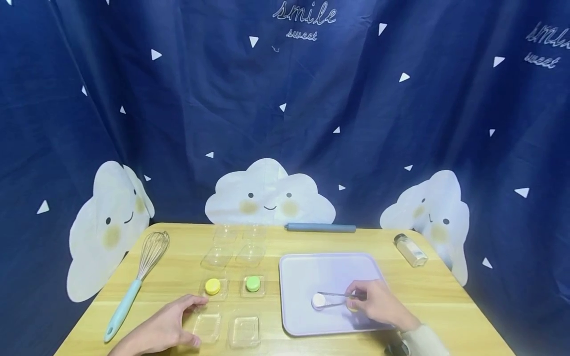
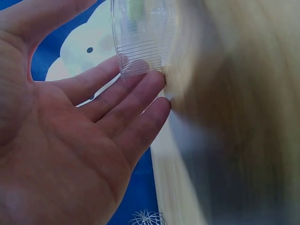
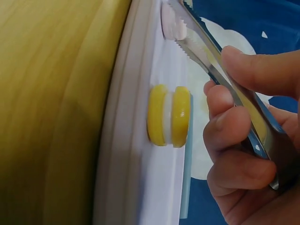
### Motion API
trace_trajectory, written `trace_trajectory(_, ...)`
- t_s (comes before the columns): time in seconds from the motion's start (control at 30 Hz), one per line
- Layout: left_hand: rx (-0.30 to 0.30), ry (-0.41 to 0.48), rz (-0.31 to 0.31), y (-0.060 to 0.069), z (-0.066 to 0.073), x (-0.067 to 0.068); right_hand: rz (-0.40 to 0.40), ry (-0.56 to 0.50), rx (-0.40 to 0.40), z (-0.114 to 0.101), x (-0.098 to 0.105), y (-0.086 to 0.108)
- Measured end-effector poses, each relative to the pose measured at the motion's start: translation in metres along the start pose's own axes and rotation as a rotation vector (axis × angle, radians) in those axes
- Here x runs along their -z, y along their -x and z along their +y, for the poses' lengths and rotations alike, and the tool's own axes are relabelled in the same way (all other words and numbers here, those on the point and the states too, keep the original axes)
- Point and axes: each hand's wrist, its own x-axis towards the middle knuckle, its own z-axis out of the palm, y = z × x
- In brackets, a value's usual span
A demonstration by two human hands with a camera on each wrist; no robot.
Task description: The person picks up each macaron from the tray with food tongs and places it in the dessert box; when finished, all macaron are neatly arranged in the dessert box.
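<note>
My right hand (image 1: 378, 304) grips metal tongs (image 3: 253, 117) with serrated tips over a lilac tray (image 1: 329, 264). The tips lie on either side of a pale macaron (image 1: 318, 300) on the tray; whether they squeeze it I cannot tell. A yellow macaron (image 3: 182, 117) stands on the tray beside the right hand, mostly hidden in the head view. My left hand (image 1: 160, 326), fingers loosely extended, is at the clear plastic boxes, its fingertips at a ridged box wall (image 2: 140, 56) in the left wrist view. Two open boxes hold a yellow macaron (image 1: 213, 286) and a green macaron (image 1: 253, 283).
Two boxes without macarons, one a clear box (image 1: 245, 330), sit at the front, with clear lids (image 1: 251, 252) behind. A whisk (image 1: 133, 289) lies left, a grey-blue rolling pin (image 1: 320, 227) at the back edge, and a dark-capped shaker (image 1: 410, 250) at the right.
</note>
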Motion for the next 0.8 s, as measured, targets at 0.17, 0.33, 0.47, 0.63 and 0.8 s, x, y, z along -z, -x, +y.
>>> trace_trajectory(0.17, -0.011, -0.017, 0.002, -0.0023, -0.0013, -0.0003, -0.013, 0.007, 0.003, -0.0015, -0.0013, 0.0003)
trace_trajectory(0.33, -0.004, -0.018, -0.004, -0.0046, -0.0017, 0.0001, -0.013, 0.024, -0.005, -0.0026, -0.0026, 0.0006)
trace_trajectory(0.47, 0.002, -0.015, -0.004, -0.0056, -0.0017, 0.0001, -0.011, 0.029, -0.004, -0.0029, -0.0032, 0.0001)
trace_trajectory(0.63, -0.003, -0.010, -0.002, -0.0054, -0.0018, -0.0006, -0.010, 0.027, -0.003, -0.0018, -0.0058, 0.0000)
trace_trajectory(0.8, 0.009, 0.009, -0.012, -0.0051, -0.0011, -0.0006, 0.011, 0.068, -0.015, -0.0008, -0.0091, -0.0006)
